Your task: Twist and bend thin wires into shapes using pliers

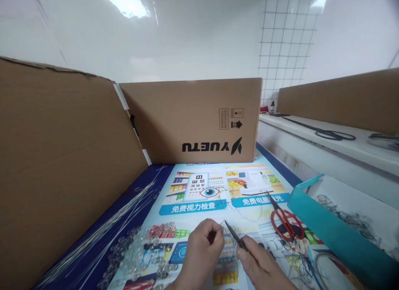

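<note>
My left hand [202, 244] is closed in a pinch over the printed sheet, and a thin wire [223, 222] shows by its fingertips. In my right hand [260, 263] a pair of dark tweezers [234, 235] is gripped, its pointed tip close to the left fingers. Fine loops of wire lie beneath and behind both hands. Left of my hands, clear beads [137, 252] are spread in a loose heap. Red-handled scissors [285, 223] lie to the right, blades pointing away from me.
A cardboard wall [162, 124] stands behind the sheet, another on the left. Long thin strands [106, 232] lie on the blue cloth. At right are a teal-sided box [330, 219] with tangled wire and a white ledge [311, 130] holding black scissors [333, 134].
</note>
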